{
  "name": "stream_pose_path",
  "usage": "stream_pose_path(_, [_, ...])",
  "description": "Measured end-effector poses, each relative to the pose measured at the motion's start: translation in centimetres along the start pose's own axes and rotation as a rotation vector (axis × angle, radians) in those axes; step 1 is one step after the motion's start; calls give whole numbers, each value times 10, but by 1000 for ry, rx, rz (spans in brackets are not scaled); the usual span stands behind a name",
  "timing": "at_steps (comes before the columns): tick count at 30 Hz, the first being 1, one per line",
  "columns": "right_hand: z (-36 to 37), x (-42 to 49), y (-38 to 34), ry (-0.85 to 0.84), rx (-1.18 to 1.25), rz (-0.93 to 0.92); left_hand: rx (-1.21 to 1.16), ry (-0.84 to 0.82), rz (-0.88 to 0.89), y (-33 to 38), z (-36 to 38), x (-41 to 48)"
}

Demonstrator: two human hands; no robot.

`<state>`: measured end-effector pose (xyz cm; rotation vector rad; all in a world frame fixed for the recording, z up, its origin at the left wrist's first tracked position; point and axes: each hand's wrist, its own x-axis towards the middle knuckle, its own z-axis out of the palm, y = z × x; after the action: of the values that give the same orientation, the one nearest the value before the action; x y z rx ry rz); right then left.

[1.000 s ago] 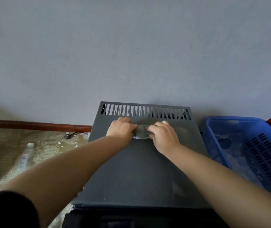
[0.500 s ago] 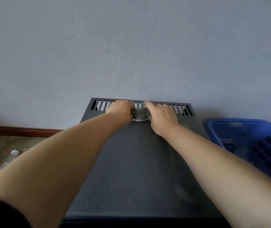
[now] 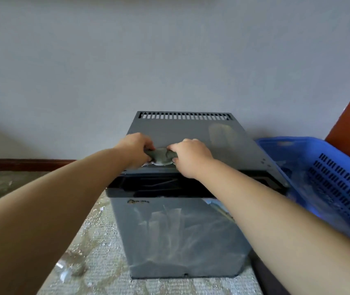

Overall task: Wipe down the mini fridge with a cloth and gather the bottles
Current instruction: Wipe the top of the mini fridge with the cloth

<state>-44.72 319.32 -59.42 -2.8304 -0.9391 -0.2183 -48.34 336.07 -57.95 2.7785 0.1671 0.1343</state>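
Cloth [image 3: 161,157] nearer fridge's [image 3: 187,135] front edge, seemingly bunched

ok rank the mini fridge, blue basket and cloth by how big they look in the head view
1. Dark grey metal mini fridge, the largest.
2. Blue slotted plastic basket, smaller, though the frame edge cuts it off, so its full extent is unsure.
3. Crumpled grey cloth, the smallest, partly hidden by both hands.

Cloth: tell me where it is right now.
In the head view, the cloth is bunched between the left hand and right hand, at the front edge of the mini fridge top.
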Motion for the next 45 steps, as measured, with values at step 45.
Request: stream_pose_path(45, [-10, -32, 28, -77, 160, -45, 147, 42, 205, 20, 8, -35])
